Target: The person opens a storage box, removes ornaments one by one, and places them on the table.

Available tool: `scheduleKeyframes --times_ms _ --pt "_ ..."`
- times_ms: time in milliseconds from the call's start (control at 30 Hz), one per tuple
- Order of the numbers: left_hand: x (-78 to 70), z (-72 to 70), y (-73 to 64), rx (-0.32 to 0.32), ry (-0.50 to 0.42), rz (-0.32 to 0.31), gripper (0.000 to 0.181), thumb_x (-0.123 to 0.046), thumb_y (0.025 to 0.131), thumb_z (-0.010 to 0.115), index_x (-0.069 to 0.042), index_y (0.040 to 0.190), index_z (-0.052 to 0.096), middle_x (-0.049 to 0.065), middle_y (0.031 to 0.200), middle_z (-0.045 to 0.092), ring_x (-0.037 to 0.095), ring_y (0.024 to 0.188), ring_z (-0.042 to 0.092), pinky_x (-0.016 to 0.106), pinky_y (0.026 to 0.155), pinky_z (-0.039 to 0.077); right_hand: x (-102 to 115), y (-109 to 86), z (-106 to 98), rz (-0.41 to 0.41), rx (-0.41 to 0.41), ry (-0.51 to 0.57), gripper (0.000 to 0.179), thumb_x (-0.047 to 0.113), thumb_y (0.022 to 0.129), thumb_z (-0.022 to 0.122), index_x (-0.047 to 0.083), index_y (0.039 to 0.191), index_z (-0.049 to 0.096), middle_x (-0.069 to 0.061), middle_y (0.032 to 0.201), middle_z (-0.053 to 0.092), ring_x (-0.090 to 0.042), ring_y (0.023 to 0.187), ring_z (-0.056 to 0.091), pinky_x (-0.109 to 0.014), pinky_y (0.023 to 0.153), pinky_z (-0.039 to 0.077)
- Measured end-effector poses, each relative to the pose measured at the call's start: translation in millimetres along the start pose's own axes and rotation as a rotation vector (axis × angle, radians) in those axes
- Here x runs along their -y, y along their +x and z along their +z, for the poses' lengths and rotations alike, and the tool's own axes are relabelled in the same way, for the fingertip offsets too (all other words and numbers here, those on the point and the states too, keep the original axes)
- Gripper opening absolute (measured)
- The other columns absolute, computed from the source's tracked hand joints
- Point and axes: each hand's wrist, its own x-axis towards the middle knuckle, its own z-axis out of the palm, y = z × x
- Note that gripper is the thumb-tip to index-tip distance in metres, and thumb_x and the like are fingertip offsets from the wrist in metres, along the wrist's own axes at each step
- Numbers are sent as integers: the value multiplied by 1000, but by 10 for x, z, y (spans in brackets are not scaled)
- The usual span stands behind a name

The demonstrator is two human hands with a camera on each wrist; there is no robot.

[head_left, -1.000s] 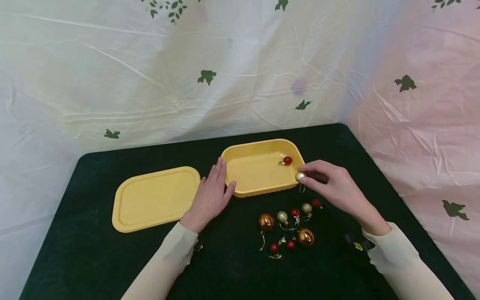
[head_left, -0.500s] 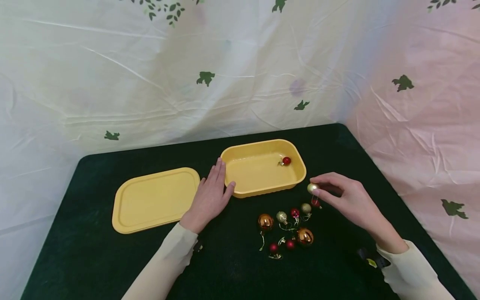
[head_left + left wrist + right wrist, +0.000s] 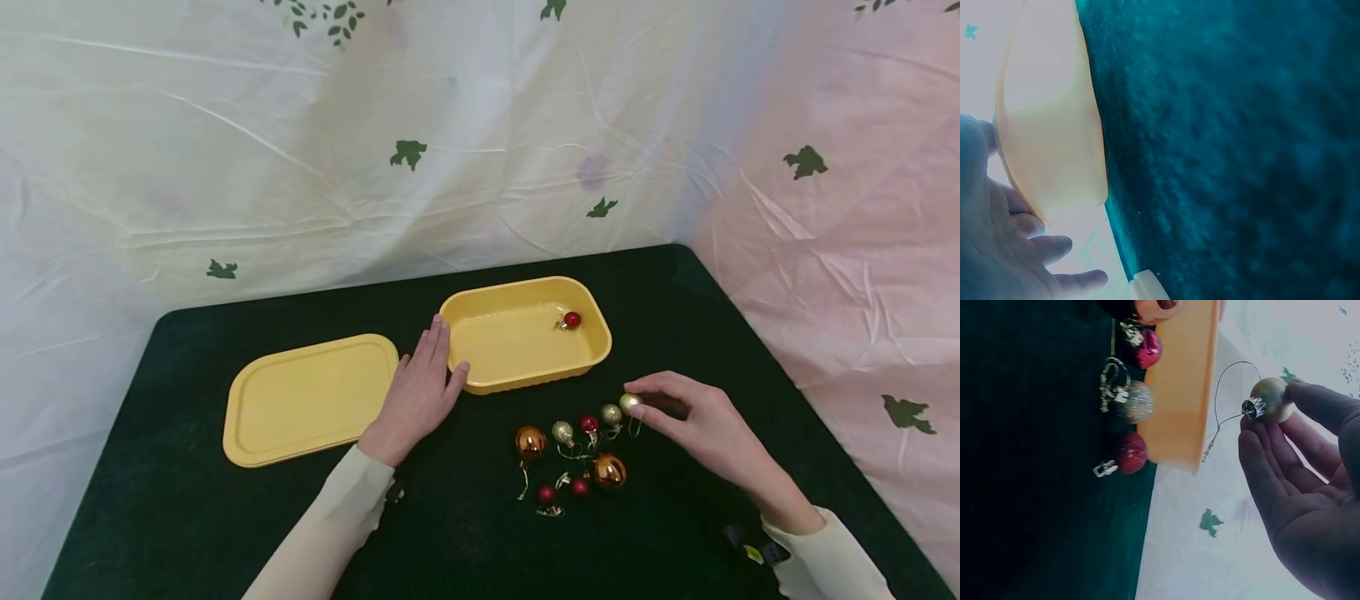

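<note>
My right hand (image 3: 697, 425) pinches a pale gold bauble (image 3: 630, 403) between thumb and fingertips, to the right of the loose ornaments. In the right wrist view, the bauble's silver cap (image 3: 1254, 409) and thin thread loop show, and a dark red bauble (image 3: 1132, 452) lies on the table below; the held bauble and hand cover it in the head view. With fingers straight, my left hand (image 3: 420, 387) rests against the left end of the yellow box (image 3: 517, 386). Inside that box, towards its right end, lies one small red bauble (image 3: 572, 320).
A yellow lid (image 3: 311, 400) lies flat left of my left hand. In front of the box are several loose baubles, among them a copper one (image 3: 530, 442), another copper bauble (image 3: 609, 472) and a glittery gold one (image 3: 562, 432). Patterned cloth (image 3: 480, 200) hangs behind the dark table.
My right hand has carried the pale gold bauble from the box's right front corner towards me and slightly right, over beside the loose baubles. The left hand stays against the box.
</note>
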Motion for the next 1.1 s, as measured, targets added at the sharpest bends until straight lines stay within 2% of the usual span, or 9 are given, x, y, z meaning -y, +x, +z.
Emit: scheduleKeyframes --times_ms 333,500,867,1100 --pt "-3 -1 -8 1 -1 0 77 -49 110 41 -7 167 9 5 174 2 30 158 15 62 121 25 -105 -136 93 40 34 36 24 26 101 71 22 124 73 9 119 70 -6 103 67 -26 86 58" --pt "-8 -4 -6 0 3 2 77 -49 110 41 -7 167 9 5 174 1 30 158 15 62 120 25 -161 -184 124 63 39 13 25 28 100 71 21 124 73 7 119 71 -6 104 67 -31 86 59" --pt "-3 0 9 -1 7 2 78 -49 110 41 -7 167 8 5 174 1 30 158 16 62 120 25 -312 -250 210 63 92 45 24 22 97 74 14 120 73 7 111 72 -4 97 69 -25 82 58" --pt "7 7 8 -4 -2 9 78 -50 110 41 -7 167 9 5 174 1 30 158 16 63 120 25 -364 -270 247 92 129 75 25 25 97 74 16 120 72 6 111 72 -5 97 69 -25 81 58"
